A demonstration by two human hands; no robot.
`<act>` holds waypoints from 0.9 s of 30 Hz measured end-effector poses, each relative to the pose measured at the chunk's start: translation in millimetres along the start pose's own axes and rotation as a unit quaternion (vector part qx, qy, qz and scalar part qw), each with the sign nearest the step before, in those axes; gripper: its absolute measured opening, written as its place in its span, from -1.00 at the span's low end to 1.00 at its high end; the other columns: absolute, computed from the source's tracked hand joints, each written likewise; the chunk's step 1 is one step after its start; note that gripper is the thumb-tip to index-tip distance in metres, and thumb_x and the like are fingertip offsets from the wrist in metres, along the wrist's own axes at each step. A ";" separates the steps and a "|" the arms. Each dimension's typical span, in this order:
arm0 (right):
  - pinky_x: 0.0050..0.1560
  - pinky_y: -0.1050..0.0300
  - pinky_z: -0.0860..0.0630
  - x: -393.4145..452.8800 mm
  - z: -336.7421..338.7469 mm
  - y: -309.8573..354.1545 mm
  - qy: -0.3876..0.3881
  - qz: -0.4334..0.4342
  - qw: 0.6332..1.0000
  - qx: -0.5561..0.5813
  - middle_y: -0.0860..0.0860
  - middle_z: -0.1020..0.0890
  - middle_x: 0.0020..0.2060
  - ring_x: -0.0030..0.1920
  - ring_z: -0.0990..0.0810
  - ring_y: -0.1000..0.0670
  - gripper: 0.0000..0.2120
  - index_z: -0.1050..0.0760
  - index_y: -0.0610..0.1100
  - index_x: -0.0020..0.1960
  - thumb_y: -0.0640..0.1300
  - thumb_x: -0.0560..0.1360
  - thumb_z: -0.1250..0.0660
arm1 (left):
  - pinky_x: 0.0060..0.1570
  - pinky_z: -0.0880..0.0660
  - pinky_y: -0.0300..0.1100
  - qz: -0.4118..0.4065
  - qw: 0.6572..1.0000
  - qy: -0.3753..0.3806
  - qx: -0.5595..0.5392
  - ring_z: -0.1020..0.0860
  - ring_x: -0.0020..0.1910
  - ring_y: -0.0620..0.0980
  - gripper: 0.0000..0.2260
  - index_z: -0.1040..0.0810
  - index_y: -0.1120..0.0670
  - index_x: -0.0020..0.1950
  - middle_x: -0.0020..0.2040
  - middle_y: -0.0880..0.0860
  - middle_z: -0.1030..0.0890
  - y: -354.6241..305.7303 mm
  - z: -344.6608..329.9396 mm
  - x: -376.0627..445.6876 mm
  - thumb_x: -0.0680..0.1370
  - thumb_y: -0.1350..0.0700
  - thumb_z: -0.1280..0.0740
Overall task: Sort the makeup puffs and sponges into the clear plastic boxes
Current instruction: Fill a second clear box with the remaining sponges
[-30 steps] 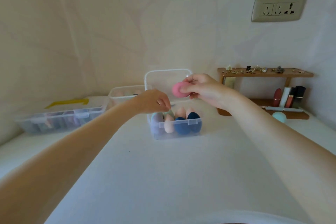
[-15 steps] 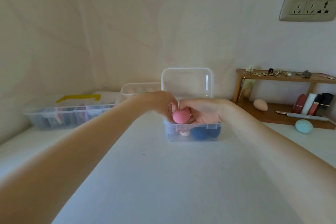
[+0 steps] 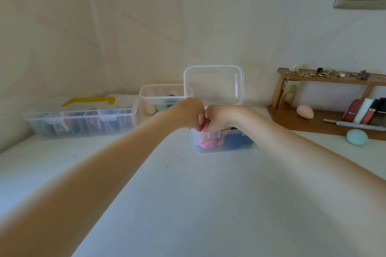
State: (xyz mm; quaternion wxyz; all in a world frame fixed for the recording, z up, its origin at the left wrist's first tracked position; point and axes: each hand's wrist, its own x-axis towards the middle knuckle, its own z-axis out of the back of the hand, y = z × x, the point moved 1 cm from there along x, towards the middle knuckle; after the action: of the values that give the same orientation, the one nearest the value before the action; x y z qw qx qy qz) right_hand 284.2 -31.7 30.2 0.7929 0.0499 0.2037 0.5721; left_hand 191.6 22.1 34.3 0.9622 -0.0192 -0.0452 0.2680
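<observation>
Head view: both hands' grip on pink sponge inside clear box

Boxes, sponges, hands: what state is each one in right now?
Front clear box: lid up, sponges inside.
Pink sponge: in the front box's left end, both hands on it.
Left hand: fingers curled onto the pink sponge.
Right hand: fingers curled onto the pink sponge.
Rear clear box: open, holds sponges.
Yellow-handled box: closed.
Teal sponge: loose on table.
Peach sponge: loose on the wooden shelf.
</observation>
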 end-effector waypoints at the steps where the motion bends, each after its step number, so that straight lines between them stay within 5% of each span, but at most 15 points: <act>1: -0.15 0.21 -0.44 2.0 -2.8 1.3 0.003 -0.006 1.000 -0.008 0.01 -0.57 -0.30 -0.28 -0.49 -0.07 -0.84 -0.37 -0.01 -0.30 -0.17 0.31 -0.36 | -0.33 -0.37 -0.29 0.014 0.999 -0.020 0.033 -0.46 -0.31 0.02 -0.81 -0.57 0.21 -0.28 -0.32 0.13 -0.55 -2.0 -1.5 -0.4 0.46 0.15 -0.26; 3: -0.28 0.27 -0.38 3.6 -6.0 5.0 0.006 -0.014 0.999 -0.034 0.05 -0.45 -0.42 -0.38 -0.43 -0.05 -0.78 -0.26 -0.01 -0.37 -0.14 0.20 -0.33 | -0.25 -0.37 -0.16 0.037 0.995 -0.057 0.072 -0.44 -0.24 0.10 -0.78 -0.41 0.18 -0.36 -0.38 0.07 -0.40 -5.3 -3.8 -1.1 0.48 0.14 -0.23; 6: -0.24 0.25 -0.45 1.8 -0.3 1.8 0.015 -0.011 1.000 -0.006 0.04 -0.53 -0.38 -0.38 -0.48 -0.05 -0.83 -0.38 -0.03 -0.33 -0.09 0.27 -0.39 | -0.11 -0.46 -0.12 0.027 0.996 -0.060 0.059 -0.57 -0.01 0.13 -0.86 -0.55 0.18 -0.14 -0.15 0.10 -0.59 -7.6 -2.6 -3.0 0.49 0.17 -0.22; 8: -0.10 0.20 -0.58 -6.9 10.7 -6.6 0.072 -0.008 0.989 0.131 -0.02 -0.61 -0.30 -0.32 -0.61 -0.02 -0.89 -0.55 -0.12 -0.12 -0.17 0.39 -0.46 | 0.06 -0.49 -0.10 0.021 0.998 -0.054 0.032 -0.57 0.10 0.11 -0.82 -0.56 0.17 0.06 0.04 0.10 -0.63 -6.9 -0.1 -4.7 0.49 0.19 -0.26; 10: 0.10 0.08 -0.60 -13.0 20.4 -13.7 0.131 0.001 0.966 0.222 -0.12 -0.66 -0.13 -0.17 -0.66 -0.06 -0.73 -0.57 -0.28 0.11 -0.22 0.44 -0.45 | 0.08 -0.50 -0.13 0.020 0.999 -0.048 0.009 -0.58 0.10 0.08 -0.82 -0.55 0.16 0.06 0.05 0.08 -0.64 -5.6 0.6 -4.4 0.48 0.22 -0.28; 12: 0.06 0.09 -0.61 -11.1 18.6 -12.1 0.116 0.006 0.980 0.164 -0.12 -0.68 -0.14 -0.18 -0.67 -0.07 -0.78 -0.59 -0.25 0.05 -0.22 0.44 -0.45 | -0.09 -0.47 -0.25 0.024 0.999 -0.042 -0.003 -0.61 0.04 0.05 -0.92 -0.53 0.10 -0.08 -0.04 0.01 -0.64 -4.1 -0.5 -2.5 0.46 0.20 -0.30; 15: -0.28 0.22 -0.62 -6.8 9.3 6.8 0.050 0.025 0.997 -0.044 0.05 -0.65 -0.33 -0.39 -0.66 0.03 -0.91 -0.57 -0.05 -0.11 -0.12 0.41 -0.44 | -0.40 -0.30 -0.34 0.028 0.999 -0.019 0.002 -0.64 -0.03 0.06 -0.93 -0.48 0.04 -0.23 -0.19 -0.03 -0.62 -3.6 -1.1 0.6 0.43 0.15 -0.34; 19: -0.24 0.15 -0.63 -2.5 2.7 14.1 0.046 0.016 0.996 -0.081 0.10 -0.63 -0.18 -0.35 -0.68 -0.01 -0.65 -0.50 0.03 0.09 -0.02 0.35 -0.49 | -0.17 -0.41 -0.23 0.031 0.999 -0.020 0.007 -0.61 0.01 0.05 -0.78 -0.54 0.14 0.06 -0.01 0.09 -0.68 -4.7 -2.8 0.9 0.43 0.14 -0.34; 24: -0.22 0.24 -0.58 -7.8 6.0 6.5 0.030 0.015 0.999 -0.015 0.08 -0.56 -0.40 -0.47 -0.62 0.06 -0.78 -0.34 0.01 -0.20 -0.15 0.41 -0.40 | 0.16 -0.48 -0.08 0.010 0.999 0.005 -0.035 -0.55 0.14 0.08 -0.76 -0.53 0.18 0.11 0.12 0.09 -0.61 -0.1 4.2 -7.0 0.46 0.18 -0.34; 27: 0.03 0.14 -0.60 -15.1 15.8 -0.1 0.059 0.001 0.997 0.054 -0.03 -0.63 -0.26 -0.29 -0.69 0.00 -0.82 -0.56 -0.14 0.02 -0.24 0.43 -0.32 | 0.14 -0.45 -0.20 0.000 0.996 0.017 -0.085 -0.54 0.17 0.02 -0.78 -0.54 0.15 0.14 0.15 0.03 -0.60 2.7 12.5 -16.6 0.50 0.23 -0.28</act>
State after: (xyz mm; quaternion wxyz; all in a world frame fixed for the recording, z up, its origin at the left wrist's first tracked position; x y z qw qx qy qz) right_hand 286.4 -43.3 48.6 0.7751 0.0594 0.2808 0.5630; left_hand 174.8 15.9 45.3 0.9577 -0.1051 -0.0512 0.2631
